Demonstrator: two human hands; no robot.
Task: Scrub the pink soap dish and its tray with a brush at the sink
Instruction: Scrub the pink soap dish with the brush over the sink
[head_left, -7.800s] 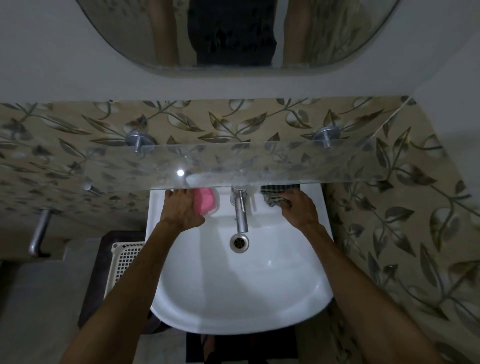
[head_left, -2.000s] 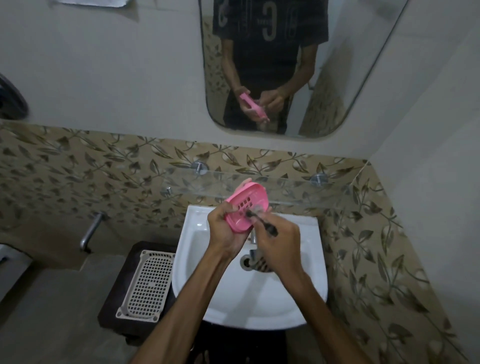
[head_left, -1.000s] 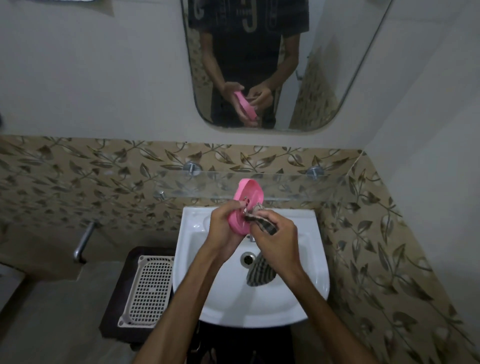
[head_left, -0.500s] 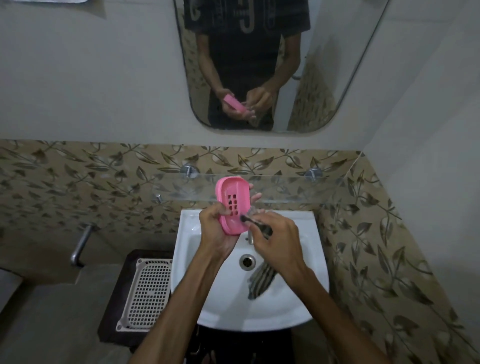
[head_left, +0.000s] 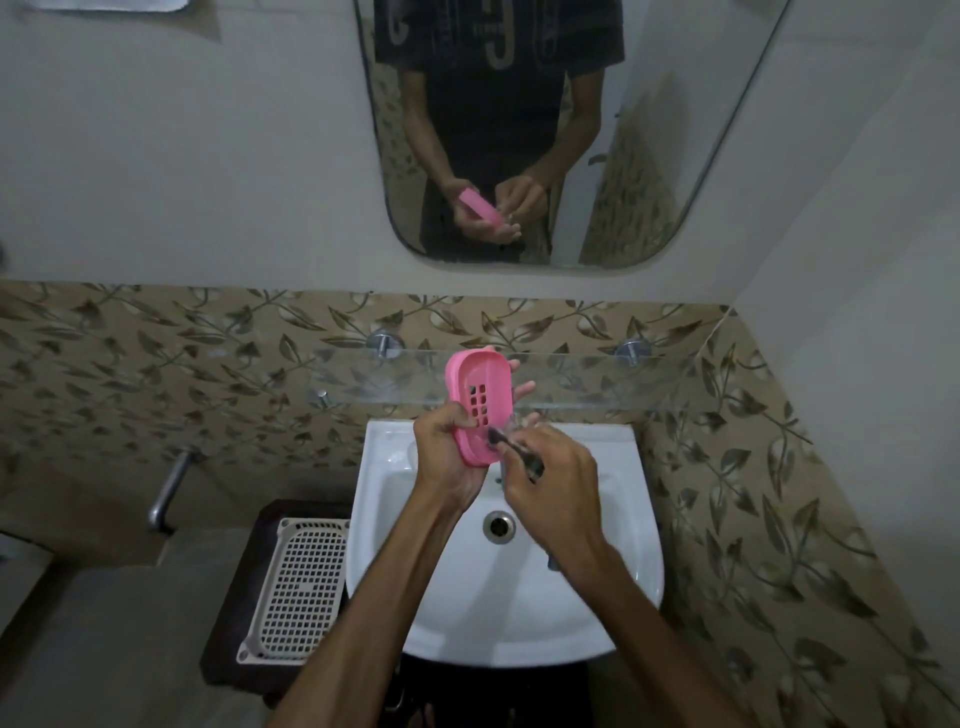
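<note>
My left hand (head_left: 447, 460) grips the pink soap dish (head_left: 480, 387) by its lower edge and holds it tilted up over the white sink (head_left: 467, 613), with the slotted inside facing me. My right hand (head_left: 556, 483) pinches a small dark brush (head_left: 500, 440) whose head lies against the lower part of the dish. The brush is blurred. I see only one pink piece and cannot tell the dish from its tray.
A glass shelf (head_left: 571, 379) runs along the leaf-patterned wall just behind the dish. The sink drain (head_left: 498, 526) lies below my hands. A white perforated basket (head_left: 301, 587) sits on a dark stand left of the sink. A mirror (head_left: 649, 156) hangs above.
The dish has turned its slotted face more towards me. The brush head has moved down to the dish's lower part. The striped cloth below my right hand is out of sight.
</note>
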